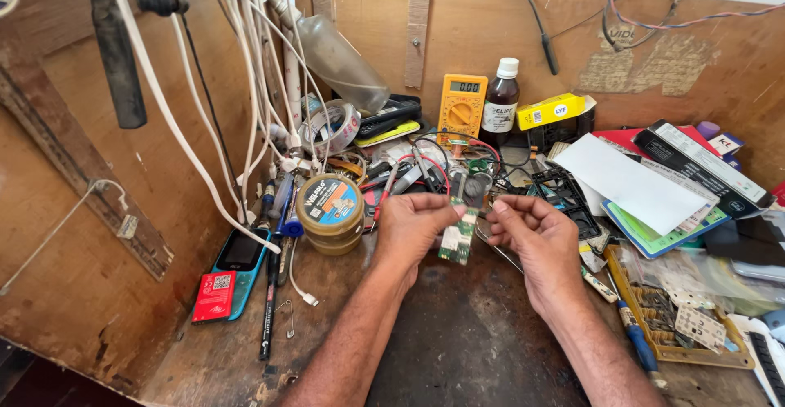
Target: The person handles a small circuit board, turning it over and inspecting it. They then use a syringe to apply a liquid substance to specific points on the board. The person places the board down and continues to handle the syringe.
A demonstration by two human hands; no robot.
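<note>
Cluttered wooden workbench (458, 342) around us, we pinched that small green circuit board (458, 238) mid-bench, left hand (411, 227) gripping its top edge, right hand (536, 235) curled empty beside; seemed light, stiff, fragile, so edges only.

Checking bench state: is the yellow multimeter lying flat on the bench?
No: the yellow multimeter stands propped upright against the wooden back wall, beside a dark bottle.
</note>
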